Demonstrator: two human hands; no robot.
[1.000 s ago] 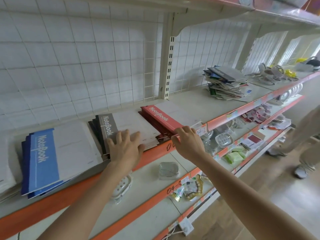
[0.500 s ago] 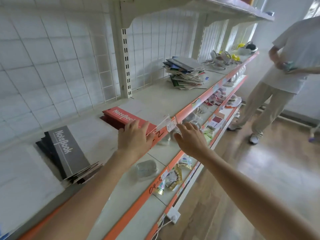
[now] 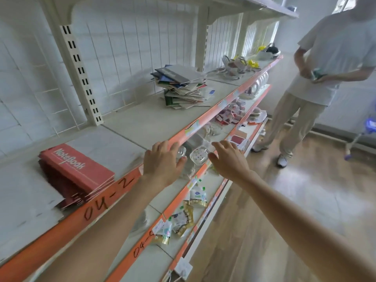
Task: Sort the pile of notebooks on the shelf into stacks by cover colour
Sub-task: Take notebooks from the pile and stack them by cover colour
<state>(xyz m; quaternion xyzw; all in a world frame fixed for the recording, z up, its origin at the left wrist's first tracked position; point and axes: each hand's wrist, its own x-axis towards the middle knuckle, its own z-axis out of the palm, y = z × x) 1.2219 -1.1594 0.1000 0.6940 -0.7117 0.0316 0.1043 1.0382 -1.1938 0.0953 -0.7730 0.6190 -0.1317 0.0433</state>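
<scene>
A stack of red notebooks [image 3: 78, 171] lies on the grey shelf [image 3: 142, 123] at the left, near its orange front edge. Further right on the same shelf sits a messy pile of notebooks [image 3: 182, 86] with mixed cover colours. My left hand [image 3: 162, 162] hovers in front of the shelf's edge with fingers spread and holds nothing. My right hand [image 3: 228, 159] is out beside it over the lower shelves, fingers relaxed and empty. Both hands are between the red stack and the mixed pile.
A person in a white shirt and beige trousers [image 3: 311, 84] stands at the right on the wooden floor. Lower shelves carry clear plastic dishes [image 3: 200, 156] and small packets [image 3: 183, 218]. Cups and yellow items [image 3: 242, 64] sit beyond the pile.
The view has swung right; the blue and black stacks have left the frame. Both hands have come off the red stack and moved right along the shelf edge.
</scene>
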